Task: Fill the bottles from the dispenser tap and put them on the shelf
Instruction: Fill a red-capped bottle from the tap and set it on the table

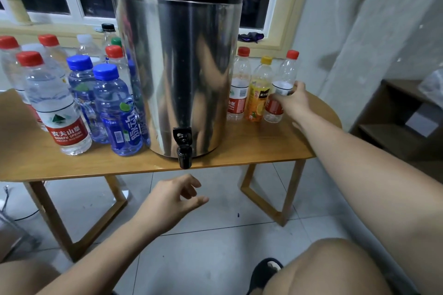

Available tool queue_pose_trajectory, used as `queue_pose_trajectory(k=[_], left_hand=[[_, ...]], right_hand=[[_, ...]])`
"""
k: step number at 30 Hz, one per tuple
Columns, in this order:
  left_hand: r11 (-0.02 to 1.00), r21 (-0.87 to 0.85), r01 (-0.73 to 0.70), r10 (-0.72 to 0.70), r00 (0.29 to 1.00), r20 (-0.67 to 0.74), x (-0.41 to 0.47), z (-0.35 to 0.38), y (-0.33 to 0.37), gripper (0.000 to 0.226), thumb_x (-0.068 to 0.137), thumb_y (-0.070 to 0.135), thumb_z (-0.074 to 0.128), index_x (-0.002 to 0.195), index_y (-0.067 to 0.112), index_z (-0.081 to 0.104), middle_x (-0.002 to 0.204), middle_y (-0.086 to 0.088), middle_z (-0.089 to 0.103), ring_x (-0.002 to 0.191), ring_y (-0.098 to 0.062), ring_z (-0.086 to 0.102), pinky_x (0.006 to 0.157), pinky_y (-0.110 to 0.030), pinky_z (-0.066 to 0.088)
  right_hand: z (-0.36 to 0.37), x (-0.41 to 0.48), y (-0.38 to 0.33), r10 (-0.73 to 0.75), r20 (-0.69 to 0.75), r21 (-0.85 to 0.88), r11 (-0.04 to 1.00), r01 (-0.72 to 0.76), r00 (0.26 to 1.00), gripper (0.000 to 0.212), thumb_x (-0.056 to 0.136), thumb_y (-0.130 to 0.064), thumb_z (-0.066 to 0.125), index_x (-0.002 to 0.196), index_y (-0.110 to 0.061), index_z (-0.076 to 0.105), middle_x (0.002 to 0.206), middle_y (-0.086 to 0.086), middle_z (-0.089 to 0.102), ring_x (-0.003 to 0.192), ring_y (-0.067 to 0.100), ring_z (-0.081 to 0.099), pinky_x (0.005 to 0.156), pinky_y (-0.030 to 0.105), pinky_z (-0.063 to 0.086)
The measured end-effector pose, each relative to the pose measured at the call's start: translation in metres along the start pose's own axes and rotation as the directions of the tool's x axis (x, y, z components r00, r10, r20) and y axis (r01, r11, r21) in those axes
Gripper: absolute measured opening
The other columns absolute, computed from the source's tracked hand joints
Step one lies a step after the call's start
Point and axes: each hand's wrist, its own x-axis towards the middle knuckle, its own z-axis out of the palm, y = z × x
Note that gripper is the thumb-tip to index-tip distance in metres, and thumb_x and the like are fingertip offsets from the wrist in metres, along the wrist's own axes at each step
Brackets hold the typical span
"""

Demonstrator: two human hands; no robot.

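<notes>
The right hand (296,100) is stretched out to the right end of the counter (251,148), its fingers curled round the waist of a red-capped bottle (286,72), over the label. That bottle stands upright on the counter, last in a row of three along the back right. Just beside it is a yellow-capped bottle (260,93) with an orange label, and then a second red-capped bottle (239,86) nearest the dispenser (177,67). All three look empty, and their caps are on.

The left hand (171,199) hangs in front of the counter's front edge, below the tap (184,151). Its fingers are loosely curled and apart, holding nothing. The tap juts out over the front edge from the foot of the steel dispenser, which takes up the middle of the counter. On the left end stands a group of capped bottles (112,108), which seem to hold water.

The step in hand looks like fetching an empty bottle for filling. Next, the bottle must be lifted clear of its neighbour without knocking it and its cap unscrewed, probably by the free hand. Its mouth then goes under the spout before the tap is opened. The shelf (383,130) is low on the right, beyond the counter's right end.
</notes>
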Motion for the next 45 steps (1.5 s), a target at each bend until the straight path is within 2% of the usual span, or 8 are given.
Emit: queue_pose_trajectory(k=[5, 17, 21, 26, 33, 37, 42, 45], left_hand=[[1.000, 0.004, -0.003, 0.003, 1.000, 0.006, -0.004, -0.001, -0.002, 0.047, 0.087, 0.071, 0.073, 0.122, 0.039, 0.069, 0.099, 0.019, 0.073, 0.099, 0.005, 0.068, 0.085, -0.023, 0.060], [0.999, -0.035, 0.000, -0.001, 1.000, -0.016, -0.016, -0.017, 0.003, 0.049, 0.083, 0.072, 0.070, 0.121, 0.040, 0.069, 0.098, 0.021, 0.075, 0.099, 0.007, 0.070, 0.082, -0.017, 0.057], [0.998, -0.069, 0.005, -0.007, 1.000, -0.030, -0.022, -0.022, 0.006, 0.038, 0.088, 0.061, 0.077, 0.119, 0.040, 0.070, 0.096, 0.021, 0.077, 0.098, 0.006, 0.071, 0.087, -0.025, 0.060], [0.989, -0.149, 0.003, -0.011, 0.998, -0.054, -0.033, -0.031, 0.013, 0.026, 0.091, 0.049, 0.082, 0.113, 0.040, 0.072, 0.096, 0.030, 0.076, 0.098, 0.004, 0.073, 0.088, -0.030, 0.060], [0.963, -0.269, -0.022, -0.003, 0.996, -0.089, -0.045, -0.045, 0.019, 0.027, 0.094, 0.046, 0.079, 0.118, 0.038, 0.072, 0.101, 0.020, 0.079, 0.103, -0.004, 0.074, 0.091, -0.034, 0.062], [0.926, -0.370, -0.078, 0.015, 0.985, -0.171, -0.051, -0.052, 0.024, 0.031, 0.093, 0.049, 0.074, 0.120, 0.036, 0.073, 0.107, 0.013, 0.079, 0.106, -0.010, 0.074, 0.094, -0.043, 0.061], [0.883, -0.435, -0.174, 0.097, 0.976, -0.194, -0.058, -0.063, 0.030, 0.026, 0.103, 0.038, 0.073, 0.128, 0.029, 0.072, 0.121, 0.008, 0.078, 0.118, -0.019, 0.072, 0.097, -0.049, 0.058], [0.880, -0.437, -0.187, 0.120, 0.977, -0.176, -0.059, -0.069, 0.025, 0.032, 0.099, 0.040, 0.074, 0.130, 0.030, 0.072, 0.122, 0.005, 0.077, 0.119, -0.022, 0.071, 0.097, -0.058, 0.057]], right_hand=[[-0.004, 0.004, 0.000, -0.022, -0.024, -0.029, 0.999, 0.021, 0.999, 0.061, 0.080, -0.032, 0.093, 0.124, -0.028, 0.051, 0.114, -0.006, 0.067, 0.107, 0.020, 0.067, 0.096, 0.044, 0.060], [-0.047, -0.089, -0.015, -0.099, 0.082, 0.018, 0.995, 0.098, 0.992, 0.060, 0.085, -0.025, 0.092, 0.132, -0.027, 0.055, 0.122, -0.011, 0.065, 0.106, 0.002, 0.063, 0.077, 0.021, 0.051], [-0.053, -0.139, -0.021, -0.131, 0.192, 0.044, 0.991, 0.125, 0.973, 0.059, 0.085, -0.026, 0.091, 0.132, -0.030, 0.055, 0.122, -0.017, 0.065, 0.107, -0.002, 0.063, 0.077, 0.017, 0.050], [-0.039, -0.201, -0.018, -0.198, 0.308, 0.126, 0.978, 0.166, 0.930, 0.060, 0.079, -0.021, 0.096, 0.126, -0.032, 0.061, 0.128, -0.012, 0.071, 0.119, 0.007, 0.067, 0.101, 0.035, 0.057], [-0.005, -0.279, -0.013, -0.247, 0.417, 0.240, 0.958, 0.156, 0.875, 0.057, 0.080, -0.015, 0.095, 0.125, -0.027, 0.061, 0.125, -0.010, 0.072, 0.117, 0.010, 0.069, 0.096, 0.028, 0.056], [0.023, -0.317, 0.008, -0.184, 0.514, 0.210, 0.974, 0.084, 0.838, 0.058, 0.076, -0.030, 0.093, 0.124, -0.031, 0.062, 0.123, -0.009, 0.072, 0.117, 0.014, 0.069, 0.101, 0.042, 0.058], [0.039, -0.345, 0.020, -0.103, 0.728, 0.054, 0.994, 0.093, 0.678, 0.061, 0.080, -0.039, 0.094, 0.128, -0.043, 0.057, 0.125, -0.016, 0.071, 0.117, 0.008, 0.068, 0.100, 0.039, 0.060], [0.044, -0.351, 0.020, -0.084, 0.754, 0.045, 0.996, 0.075, 0.652, 0.060, 0.080, -0.039, 0.094, 0.129, -0.041, 0.058, 0.125, -0.015, 0.072, 0.116, 0.010, 0.069, 0.101, 0.042, 0.059]])
